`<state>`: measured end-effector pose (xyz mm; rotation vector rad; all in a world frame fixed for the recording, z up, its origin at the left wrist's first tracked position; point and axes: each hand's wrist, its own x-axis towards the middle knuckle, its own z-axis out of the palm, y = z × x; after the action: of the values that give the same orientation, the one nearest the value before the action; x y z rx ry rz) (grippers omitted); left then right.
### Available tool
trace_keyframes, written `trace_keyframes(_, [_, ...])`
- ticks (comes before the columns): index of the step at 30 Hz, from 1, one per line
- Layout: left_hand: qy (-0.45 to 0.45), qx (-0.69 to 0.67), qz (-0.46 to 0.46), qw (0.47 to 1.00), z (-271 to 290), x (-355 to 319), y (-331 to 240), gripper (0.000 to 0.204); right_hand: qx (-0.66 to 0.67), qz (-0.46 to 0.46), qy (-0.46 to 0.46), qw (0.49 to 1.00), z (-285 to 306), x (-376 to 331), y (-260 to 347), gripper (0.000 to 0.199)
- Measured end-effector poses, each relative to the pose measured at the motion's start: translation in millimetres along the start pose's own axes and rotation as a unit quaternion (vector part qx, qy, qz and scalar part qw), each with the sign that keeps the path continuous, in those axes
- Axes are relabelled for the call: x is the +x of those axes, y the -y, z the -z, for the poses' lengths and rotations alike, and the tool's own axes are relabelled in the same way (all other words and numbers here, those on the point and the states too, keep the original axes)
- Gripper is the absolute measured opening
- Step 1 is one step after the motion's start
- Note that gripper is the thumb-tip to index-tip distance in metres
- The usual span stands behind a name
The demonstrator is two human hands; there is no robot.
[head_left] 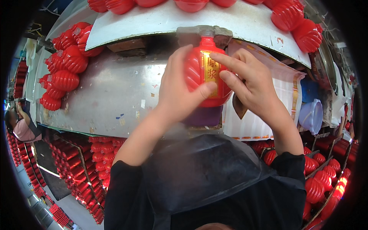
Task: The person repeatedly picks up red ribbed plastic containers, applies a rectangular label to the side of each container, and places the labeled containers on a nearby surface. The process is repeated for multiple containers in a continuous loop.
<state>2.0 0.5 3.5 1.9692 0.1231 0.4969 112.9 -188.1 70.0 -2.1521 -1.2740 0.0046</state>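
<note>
A red ribbed bottle (192, 69) lies on its side in front of me, its neck pointing away and resting at a grey notched block (222, 37). Down its upper face runs a gold and yellow label (211, 74) with dark characters. My left hand (178, 82) grips the bottle's left side, its thumb lying on the lower part of the label. With its index finger, my right hand (251, 82) touches the upper label, the thumb close to the right edge. Its other fingers curl inward. A brown pointed piece (239, 108) shows below that palm; I cannot tell whether it is held.
Beneath the bottle is a purple pad (203, 118) on the metal table (111, 88). Red bottles (65, 80) stand at the left, with more along the white board (161, 19). White sheets (257, 119) and a lilac bucket (312, 117) are at right. Another person (27, 128) is far left.
</note>
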Motion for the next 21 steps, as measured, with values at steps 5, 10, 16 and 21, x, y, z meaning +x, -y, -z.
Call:
trace_keyframes(5, [-0.014, 0.045, -0.031, 0.998, -5.2, -4.8, 2.0, 0.092, 0.041, -0.037, 0.045, 0.997, -5.7, 16.0, -7.0, 0.045])
trace_keyframes(10, [-0.025, 0.055, -0.044, 0.997, -6.8, -1.2, 3.7, 0.091, 0.052, -0.050, 0.048, 0.996, -5.9, 18.9, -13.9, 0.043])
trace_keyframes(16, [-0.020, 0.018, -0.047, 0.999, -6.2, -6.5, 11.6, 0.085, 0.107, -0.032, 0.064, 0.992, -4.0, 19.0, -21.9, 0.051])
trace_keyframes(21, [-0.019, -0.061, -0.051, 0.997, -4.0, -10.5, 16.0, 0.071, 0.193, -0.134, 0.073, 0.969, 0.8, -4.0, -14.9, 0.064])
